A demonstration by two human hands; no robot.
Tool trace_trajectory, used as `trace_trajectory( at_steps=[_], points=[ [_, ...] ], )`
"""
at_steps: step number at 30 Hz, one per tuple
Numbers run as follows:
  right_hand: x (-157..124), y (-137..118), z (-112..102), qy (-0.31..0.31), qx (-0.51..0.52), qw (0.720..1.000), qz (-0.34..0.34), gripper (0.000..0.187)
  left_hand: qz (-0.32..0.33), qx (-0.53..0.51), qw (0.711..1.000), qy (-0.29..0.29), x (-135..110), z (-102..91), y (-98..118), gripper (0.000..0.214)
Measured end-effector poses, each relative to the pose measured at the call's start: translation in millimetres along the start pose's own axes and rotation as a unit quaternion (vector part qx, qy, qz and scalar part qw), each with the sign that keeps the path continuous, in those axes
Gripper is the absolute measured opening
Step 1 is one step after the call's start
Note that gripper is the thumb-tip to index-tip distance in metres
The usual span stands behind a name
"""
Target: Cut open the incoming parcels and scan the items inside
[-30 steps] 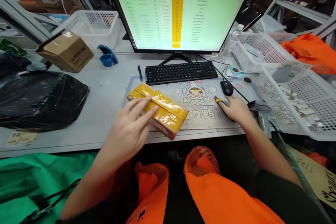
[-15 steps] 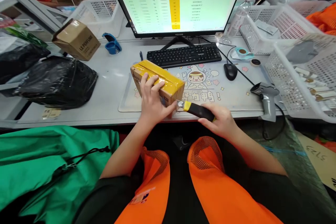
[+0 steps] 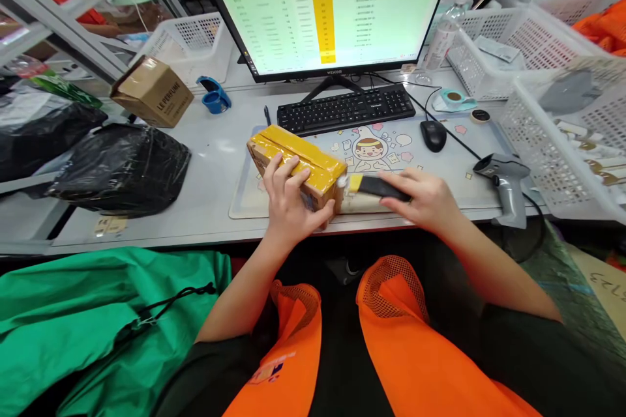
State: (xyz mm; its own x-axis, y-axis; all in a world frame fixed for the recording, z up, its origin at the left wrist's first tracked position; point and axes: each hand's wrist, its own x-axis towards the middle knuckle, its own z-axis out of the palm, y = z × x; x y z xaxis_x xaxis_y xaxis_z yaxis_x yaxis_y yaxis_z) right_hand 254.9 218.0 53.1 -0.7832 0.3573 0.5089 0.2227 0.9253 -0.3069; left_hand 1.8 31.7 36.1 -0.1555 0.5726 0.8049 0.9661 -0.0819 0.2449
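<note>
A small cardboard box (image 3: 306, 159), its top covered with shiny yellow tape, is tilted at the front edge of the desk mat. My left hand (image 3: 293, 202) grips it from the near side, fingers over the taped top and thumb at the right end. In my right hand (image 3: 423, 195) is a black and yellow utility knife (image 3: 379, 186), pointing left. Its tip is at the box's right end, close to my left thumb. The blade is blurred, and I cannot tell whether it cuts into the cardboard.
Behind the box stand a keyboard (image 3: 347, 108) and a monitor (image 3: 337, 13). A mouse (image 3: 433, 135), a barcode scanner (image 3: 508, 186) and white baskets (image 3: 552, 176) are to the right. A black-wrapped parcel (image 3: 122, 169) and a perfume carton (image 3: 154, 91) lie left; green cloth (image 3: 112, 313) hangs below.
My right hand has shifted slightly up and right, and the knife has swung to a flatter angle at the box's right end. My left hand keeps its grip. The whole view has shifted a little.
</note>
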Motion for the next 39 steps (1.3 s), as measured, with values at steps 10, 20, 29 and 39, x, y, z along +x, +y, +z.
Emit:
trace_trajectory(
  at_steps=[10, 20, 29, 39],
  points=[
    [-88, 76, 16, 0.053, 0.001, 0.973, 0.226, 0.05, -0.146, -0.05, 0.983, 0.101, -45, -69.1, -40, 0.03],
    [-47, 3, 18, 0.008, 0.107, 0.993, 0.05, 0.045, -0.175, 0.061, 0.97, 0.16, 7, -50.0, -102, 0.057],
    [0, -40, 29, 0.012, 0.098, 0.993, -0.068, 0.047, -0.023, 0.026, 0.999, -0.03, -8, -28.5, -38, 0.078],
    [17, -44, 25, -0.001, 0.069, 0.994, -0.085, 0.049, -0.004, 0.048, 0.999, 0.011, -9, -19.9, -35, 0.078]
  ],
)
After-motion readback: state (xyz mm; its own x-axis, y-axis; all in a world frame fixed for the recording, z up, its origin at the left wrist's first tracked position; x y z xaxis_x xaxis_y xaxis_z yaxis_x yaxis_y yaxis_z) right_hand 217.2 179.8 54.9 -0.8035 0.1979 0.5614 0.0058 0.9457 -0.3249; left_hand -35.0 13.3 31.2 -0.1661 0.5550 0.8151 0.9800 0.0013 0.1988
